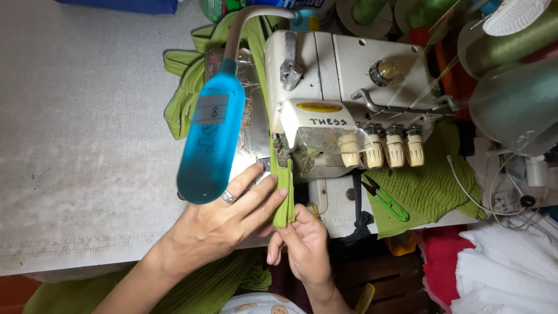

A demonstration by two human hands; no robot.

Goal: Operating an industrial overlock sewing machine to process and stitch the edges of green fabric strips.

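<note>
The left hand (224, 218) is lying flat on the table (87, 145), right in front of the sewing machine (343, 99). Its fingers (264, 195) are stretched out and pressing down on a thin green strip (283, 192) of cloth. A ring (228, 197) is sitting on one finger.

The right hand (302, 244) is coming up from below. Its fingertips are pinching the bottom end of the strip, so this hand is gripping the cloth. The two hands are touching the same strip, close beside each other.

The strip is running straight up from the hands and going in under the front of the machine, where the needle part is sitting. I cannot see the needle itself.

A blue lamp (212, 139) on a bendy neck is hanging over the table, just above the left hand. More green cloth (186, 81) is piling up behind the machine on the left side. Another piece of green cloth (430, 186) is lying to the right of the machine, and small green snips (386, 197) are resting on it. Big spools (505, 46) of thread are standing at the top right. White cloth (511, 273) is lying at the bottom right.
</note>
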